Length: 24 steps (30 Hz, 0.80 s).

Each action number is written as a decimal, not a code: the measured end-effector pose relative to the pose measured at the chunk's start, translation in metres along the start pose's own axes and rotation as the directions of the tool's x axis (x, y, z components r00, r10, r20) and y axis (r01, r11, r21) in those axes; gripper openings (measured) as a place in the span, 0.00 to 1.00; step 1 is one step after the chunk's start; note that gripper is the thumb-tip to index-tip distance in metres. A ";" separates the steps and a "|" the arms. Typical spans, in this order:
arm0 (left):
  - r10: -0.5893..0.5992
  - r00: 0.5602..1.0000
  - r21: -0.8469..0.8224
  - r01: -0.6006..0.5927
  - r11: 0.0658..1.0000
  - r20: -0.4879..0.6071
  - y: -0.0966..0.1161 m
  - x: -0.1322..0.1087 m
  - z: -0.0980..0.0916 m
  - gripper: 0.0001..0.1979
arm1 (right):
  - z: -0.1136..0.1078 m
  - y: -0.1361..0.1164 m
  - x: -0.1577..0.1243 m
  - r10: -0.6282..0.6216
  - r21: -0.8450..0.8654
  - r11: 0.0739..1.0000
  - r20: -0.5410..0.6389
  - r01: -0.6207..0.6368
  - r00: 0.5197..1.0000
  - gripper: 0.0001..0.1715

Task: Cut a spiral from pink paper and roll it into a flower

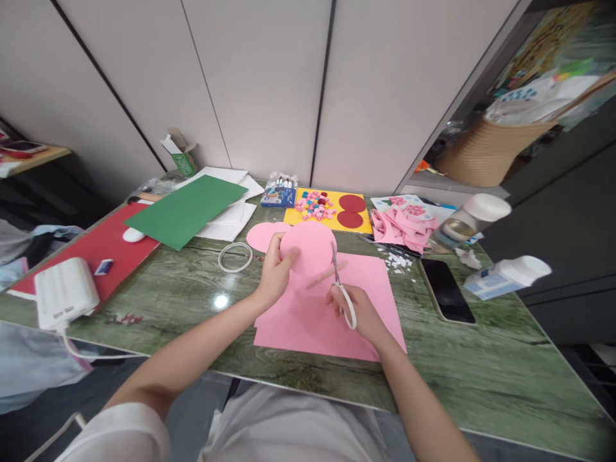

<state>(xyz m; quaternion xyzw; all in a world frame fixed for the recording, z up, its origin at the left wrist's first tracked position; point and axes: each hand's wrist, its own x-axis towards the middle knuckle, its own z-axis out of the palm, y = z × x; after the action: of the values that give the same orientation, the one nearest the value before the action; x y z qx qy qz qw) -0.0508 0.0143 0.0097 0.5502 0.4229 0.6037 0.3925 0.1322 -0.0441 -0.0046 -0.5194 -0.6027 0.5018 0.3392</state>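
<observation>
My left hand [278,273] pinches a round pink paper disc [308,247] by its left edge, thumb on top, holding it above the table. White-handled scissors [347,307] are in my right hand [359,311], with their blades at the disc's right edge. A thin pink strip [326,274] lies or hangs just below the disc; I cannot tell whether it is still joined. Under both hands are pink paper sheets [332,327]. Another pink disc [264,236] lies behind my left hand, partly covered.
A ring of tape [235,257] lies left of the pink sheets. Further left are green card [190,208] and a white power bank [66,294]. A yellow sheet [364,224] bears pompoms and dark red circles. Pink scraps [404,228], a phone [446,290] and bottles [507,276] stand or lie right.
</observation>
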 end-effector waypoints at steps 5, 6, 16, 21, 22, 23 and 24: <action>0.014 0.999 0.051 -0.011 0.999 -0.041 0.005 0.000 0.000 0.08 | 0.001 -0.001 0.000 -0.019 -0.005 1.000 0.010 0.019 1.000 0.26; 0.016 0.999 0.053 -0.013 0.998 -0.044 0.005 0.000 0.000 0.08 | 0.001 0.000 0.000 -0.021 -0.007 1.000 0.013 0.021 1.000 0.26; 0.009 0.999 0.005 -0.009 1.000 -0.033 0.000 -0.001 0.000 0.09 | 0.000 -0.001 0.000 -0.022 -0.036 0.999 0.032 0.024 0.999 0.25; -0.028 1.000 -0.073 0.028 0.997 0.001 -0.006 0.000 -0.001 0.09 | 0.000 0.000 -0.001 -0.011 -0.017 1.000 0.023 0.012 1.000 0.26; -0.027 1.000 -0.075 0.027 0.997 0.002 -0.006 0.001 -0.001 0.09 | 0.000 0.001 -0.001 -0.011 -0.013 1.000 0.022 0.012 1.000 0.26; -0.025 1.000 -0.073 0.025 0.997 0.001 -0.006 0.001 -0.001 0.08 | 0.000 0.001 -0.001 -0.012 -0.012 1.000 0.021 0.013 1.000 0.26; -0.023 1.000 -0.069 0.023 0.997 -0.001 -0.005 0.001 -0.001 0.08 | 0.001 0.001 0.000 -0.013 -0.013 1.000 0.021 0.014 1.000 0.26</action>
<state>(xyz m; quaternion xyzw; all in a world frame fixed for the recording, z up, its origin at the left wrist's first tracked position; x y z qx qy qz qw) -0.0515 0.0170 0.0049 0.5310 0.4082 0.6138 0.4179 0.1321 -0.0447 -0.0057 -0.5123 -0.6129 0.5010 0.3330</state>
